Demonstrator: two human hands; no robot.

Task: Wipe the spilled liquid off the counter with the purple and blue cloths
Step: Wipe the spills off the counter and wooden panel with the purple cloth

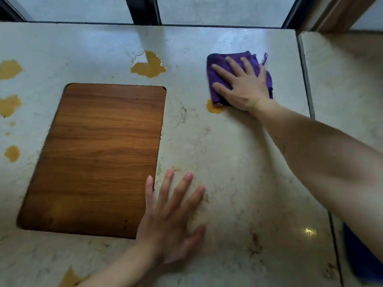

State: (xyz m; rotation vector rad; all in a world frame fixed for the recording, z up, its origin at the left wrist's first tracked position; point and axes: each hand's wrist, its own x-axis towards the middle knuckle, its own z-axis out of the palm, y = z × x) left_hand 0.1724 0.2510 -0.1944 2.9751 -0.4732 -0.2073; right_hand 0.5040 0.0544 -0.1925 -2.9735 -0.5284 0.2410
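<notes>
Evidently the right hand [243,87] lies spread flat on the folded purple cloth [215,79], pressing it over an amber puddle [213,107]; the left hand [172,220], open and empty, braces on the counter [238,152]; more spills [148,66] wait.

Likely home kitchen. Pale marble-look counter [228,146] with brown veining, glossy. Rectangular cutout with rounded corners holds wood-grain panel [97,158], set flush like cooktop or sink cover. Second counter slab [342,79] adjoins at right across dark seam. Dark-framed window [143,9] runs directly behind counter. Amber liquid puddles [148,66] on stone.
</notes>
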